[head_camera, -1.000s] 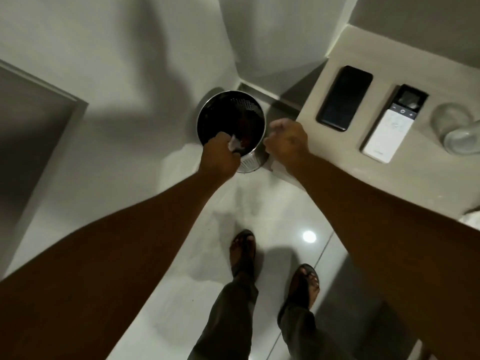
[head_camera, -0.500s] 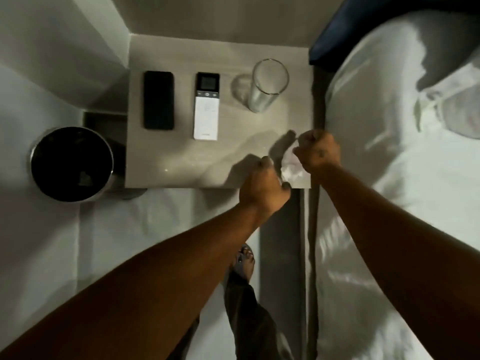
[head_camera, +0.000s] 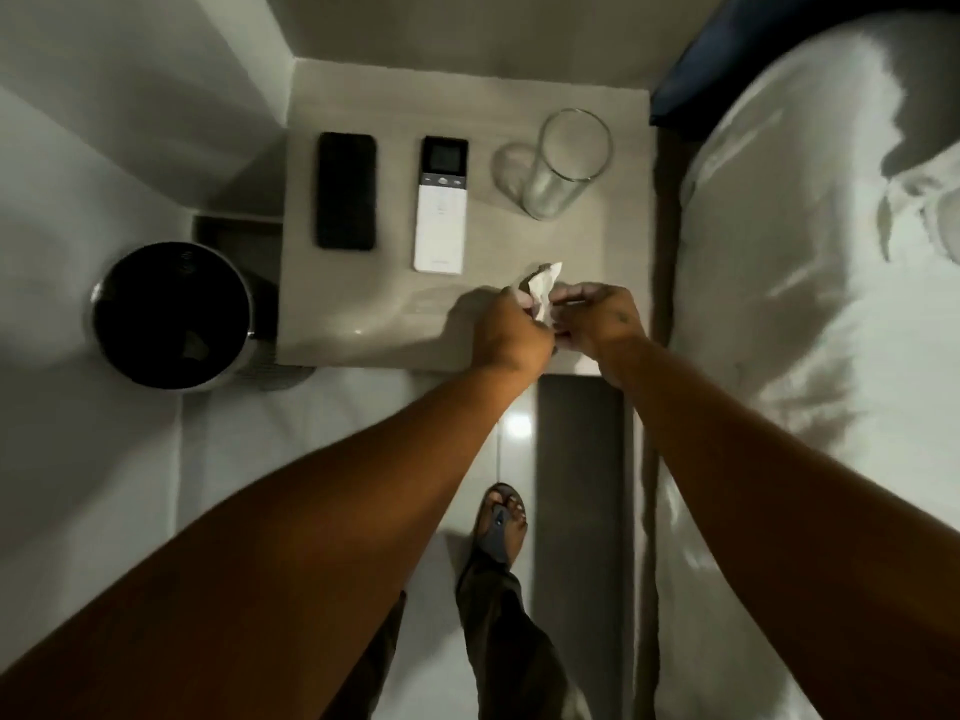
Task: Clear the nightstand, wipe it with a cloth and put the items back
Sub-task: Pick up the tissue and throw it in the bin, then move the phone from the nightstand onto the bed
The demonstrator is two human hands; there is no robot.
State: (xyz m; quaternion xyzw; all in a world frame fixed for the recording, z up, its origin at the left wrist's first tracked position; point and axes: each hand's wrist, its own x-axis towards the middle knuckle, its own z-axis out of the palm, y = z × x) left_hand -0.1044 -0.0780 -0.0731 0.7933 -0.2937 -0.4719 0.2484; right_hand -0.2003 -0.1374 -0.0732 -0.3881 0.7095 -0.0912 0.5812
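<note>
The beige nightstand (head_camera: 363, 309) carries a black phone (head_camera: 346, 190) at the left, a white remote (head_camera: 441, 205) beside it and a clear empty glass (head_camera: 563, 163) at the right. Over the nightstand's front right corner my left hand (head_camera: 511, 332) and my right hand (head_camera: 597, 319) meet, both pinching a small white crumpled cloth (head_camera: 543, 285) that sticks up between them. Most of the cloth is hidden by my fingers.
A round metal bin (head_camera: 171, 317) with a dark inside stands on the floor left of the nightstand. A bed with white sheets (head_camera: 810, 304) lies right of it. My foot in a sandal (head_camera: 501, 522) is on the tiled floor below.
A second ago my hands were over the bin. They have since come to the nightstand's front right corner, and the cloth now stands raised between both hands.
</note>
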